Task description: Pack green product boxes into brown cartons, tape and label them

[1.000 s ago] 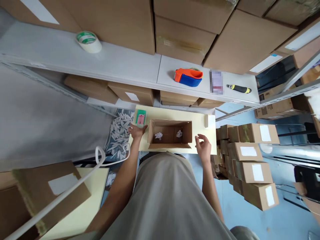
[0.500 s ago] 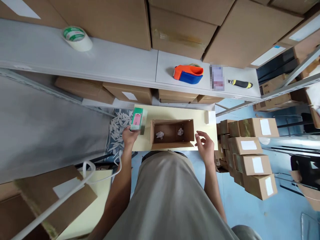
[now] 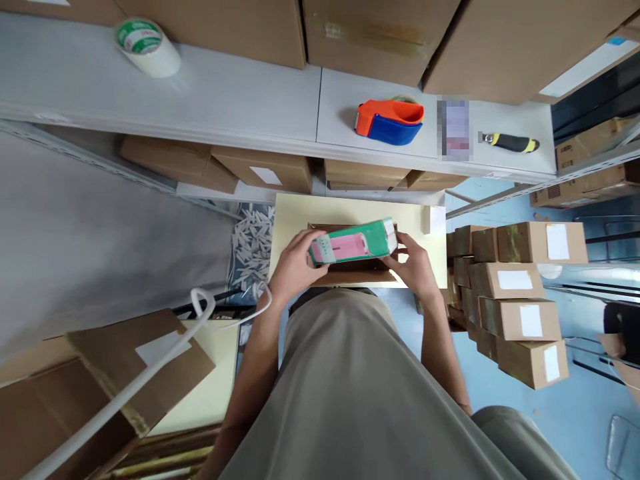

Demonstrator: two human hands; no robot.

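Note:
A green box with a pink picture on it (image 3: 350,244) is held lengthwise over the opened cardboard box (image 3: 345,276). My left hand (image 3: 297,265) is closed around its left end. At the right end, the fingers of my right hand (image 3: 413,267) grip the white-and-green edge. The green box tilts slightly, its right end farther from me. It hides most of the cardboard box's inside, and the crumpled paper there is out of sight now. The cardboard box stands on a pale yellow table (image 3: 290,210).
On the grey shelf (image 3: 240,93) ahead lie a tape roll (image 3: 147,48), an orange-and-blue tape dispenser (image 3: 390,121) and a yellow-black utility knife (image 3: 513,142). Stacked cartons (image 3: 515,320) stand at right. A white bent tube (image 3: 125,393) crosses the lower left.
The green box has moved right from the table's left side to above the cardboard box and turned lengthwise. My right hand has closed on its right end. The view has shifted slightly.

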